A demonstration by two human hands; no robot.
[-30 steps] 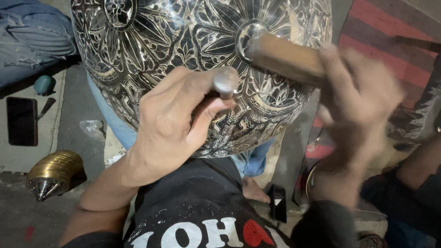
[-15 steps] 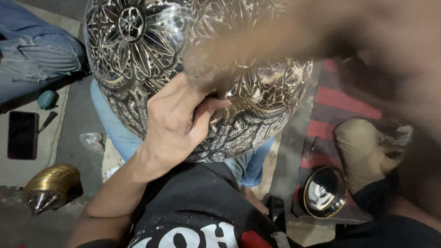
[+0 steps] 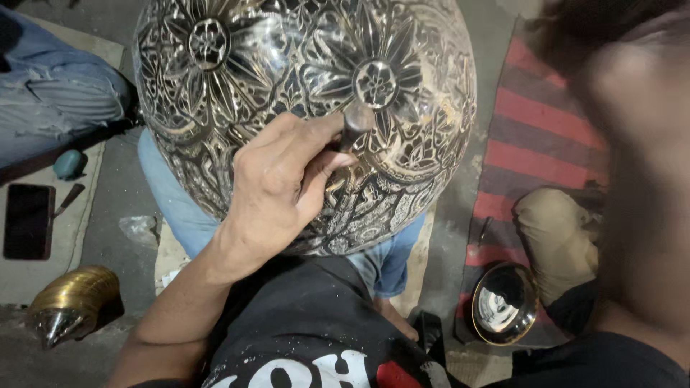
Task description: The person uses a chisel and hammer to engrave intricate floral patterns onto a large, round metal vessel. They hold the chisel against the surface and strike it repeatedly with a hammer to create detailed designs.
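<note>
The left hand grips a short metal punch, tip on the engraved metal dome in the lap, below a central rosette. A second ago a hammer met it — now the right hand is raised, blurred; grip unclear.

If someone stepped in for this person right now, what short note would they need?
Left hand: grips a metal chisel, tip against the big engraved metal vessel resting on the lap.
Right hand: raised near the camera, too blurred to tell what it holds.
Done: flower and leaf patterns cover the visible surface.
Left: cannot judge; the chisel sits just below a flower medallion.
Nearby: small metal bowl, brass cone-tipped piece.
</note>
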